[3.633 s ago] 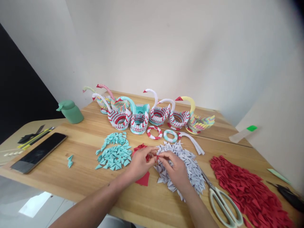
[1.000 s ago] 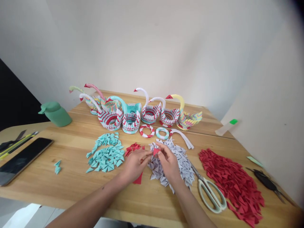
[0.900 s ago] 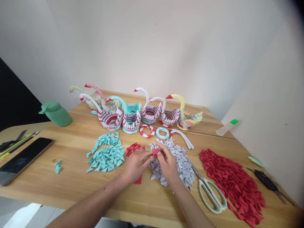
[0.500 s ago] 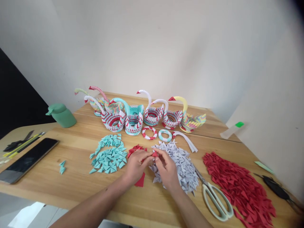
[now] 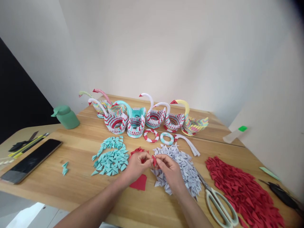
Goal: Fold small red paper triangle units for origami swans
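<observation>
Between the fingertips of my left hand (image 5: 140,163) and my right hand (image 5: 169,166) is a small folded piece of red paper (image 5: 154,161). Both hands pinch it, one from each side, above the wooden table. Partly behind my left hand lies a small heap of red paper pieces (image 5: 137,150). Below that hand is a flat red paper sheet (image 5: 140,183), its top edge hidden. A pile of pale lilac folded triangles (image 5: 187,167) spreads under and beyond my right hand. Left of my hands sits a pile of turquoise triangles (image 5: 111,162).
Several paper swans (image 5: 135,125) stand along the back, with two paper rings (image 5: 151,135) and a white swan neck (image 5: 187,144) before them. Scissors (image 5: 219,205) and a large red triangle pile (image 5: 244,190) lie right. A phone (image 5: 30,161) and green container (image 5: 66,117) are left.
The red piece has turned upright between my fingertips, and my fingers have shifted around it. More of the flat red sheet shows. The whole view has moved slightly.
</observation>
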Motion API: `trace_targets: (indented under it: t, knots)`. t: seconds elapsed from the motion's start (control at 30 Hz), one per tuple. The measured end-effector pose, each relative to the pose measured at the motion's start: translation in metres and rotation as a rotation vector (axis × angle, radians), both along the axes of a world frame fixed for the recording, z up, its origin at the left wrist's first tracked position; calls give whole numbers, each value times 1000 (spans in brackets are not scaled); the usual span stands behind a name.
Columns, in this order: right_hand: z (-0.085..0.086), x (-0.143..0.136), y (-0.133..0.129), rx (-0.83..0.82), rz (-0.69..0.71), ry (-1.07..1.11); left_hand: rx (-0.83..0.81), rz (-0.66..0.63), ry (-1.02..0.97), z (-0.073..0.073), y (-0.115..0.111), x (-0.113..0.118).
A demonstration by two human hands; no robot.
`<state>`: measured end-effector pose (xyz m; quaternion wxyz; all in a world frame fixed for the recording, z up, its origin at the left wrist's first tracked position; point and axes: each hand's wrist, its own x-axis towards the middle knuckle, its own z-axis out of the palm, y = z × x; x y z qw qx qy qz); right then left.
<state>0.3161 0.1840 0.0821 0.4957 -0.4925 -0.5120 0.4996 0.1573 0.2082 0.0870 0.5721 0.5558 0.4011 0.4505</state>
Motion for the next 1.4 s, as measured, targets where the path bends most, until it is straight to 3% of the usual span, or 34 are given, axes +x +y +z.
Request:
trace_targets:
  t: [0.2,0.37,0.47,0.6,0.67,0.83,0.9,1.17,1.4]
  knots:
    - [2,2,0,32,-8,-26,-122,-121,-186,8,-1,-2]
    - [5,3,-1,56,8,-55,-131,-149,-222,8,0,-3]
    - [5,4,-2,67,17,-108,-48,-116,-109,6,-1,-4]
    - [5,5,-2,107,16,-192,246,42,218,7,-6,-5]
    - [5,5,-2,120,11,-194,286,75,258,7,-7,-4]
    - [4,6,-1,90,20,-142,-21,-124,-99,3,-3,-3]
    - [4,6,-1,79,25,-121,-51,-165,-159,1,-1,-3]
    - [5,3,-2,164,-3,-195,247,14,257,6,-8,-4]
    - [5,2,0,77,10,-116,139,80,92,-1,-9,3]
